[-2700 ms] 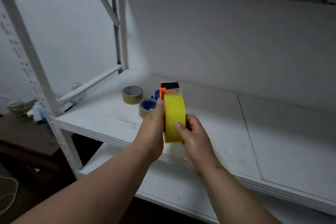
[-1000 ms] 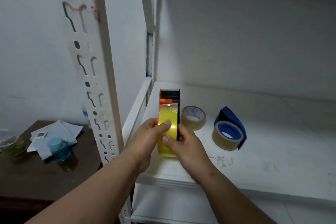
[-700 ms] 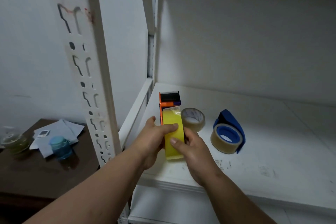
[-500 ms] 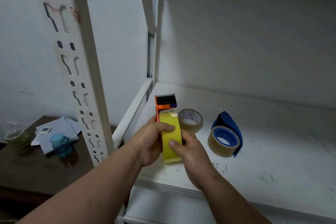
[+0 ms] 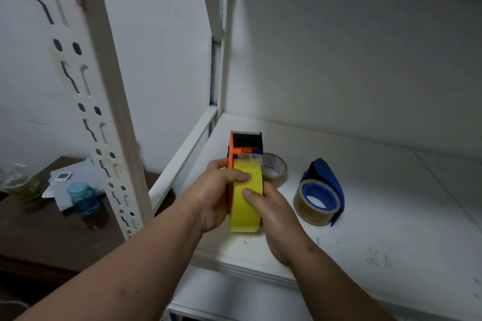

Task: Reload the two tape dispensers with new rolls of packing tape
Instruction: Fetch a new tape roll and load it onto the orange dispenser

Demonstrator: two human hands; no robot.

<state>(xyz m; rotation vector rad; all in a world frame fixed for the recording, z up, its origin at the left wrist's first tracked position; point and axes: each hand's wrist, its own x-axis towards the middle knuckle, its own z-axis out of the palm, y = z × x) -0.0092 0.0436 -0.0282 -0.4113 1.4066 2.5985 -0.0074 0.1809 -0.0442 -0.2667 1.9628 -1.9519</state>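
An orange tape dispenser (image 5: 245, 142) with a black toothed head carries a yellow tape roll (image 5: 246, 214), held upright above the front of the white shelf (image 5: 378, 229). My left hand (image 5: 214, 195) grips its left side, thumb across the yellow roll. My right hand (image 5: 273, 214) grips the right side, thumb on the roll's face. A blue dispenser (image 5: 326, 177) with a brownish tape roll (image 5: 315, 206) on it lies on the shelf to the right. A loose clear tape roll (image 5: 275, 169) lies behind my hands.
A slotted white shelf upright (image 5: 99, 101) stands close on the left. Beyond it a dark brown table (image 5: 39, 229) holds papers, a blue jar (image 5: 83, 198) and a glass jar (image 5: 22, 182). A lower shelf board (image 5: 234, 297) shows beneath.
The dispenser with the yellow roll stays in both hands and has sunk slightly toward the shelf's front edge. My view has shifted a little; the rolls on the shelf have not moved.
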